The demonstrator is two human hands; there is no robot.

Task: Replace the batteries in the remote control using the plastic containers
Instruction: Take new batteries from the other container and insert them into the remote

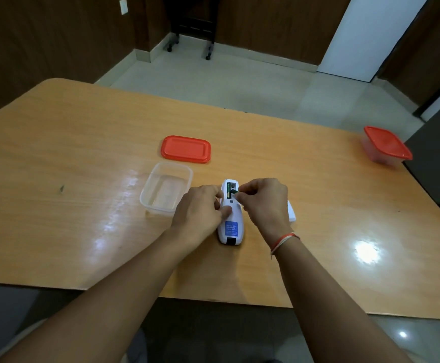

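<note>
White remote control [230, 221] lying back-up on the table [82, 142], steadied by the left hand [200, 209]. Right hand [262, 199] fingers pinch a battery [234, 192] at the open compartment. Risk: a loose pinch lets it roll past the empty container [166, 188].

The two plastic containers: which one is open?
The clear container left of the remote; its red lid lies behind it. The far-right container is lidded.

open container [166, 189] just left of remote [229, 218]; right side seemingly free.
</note>
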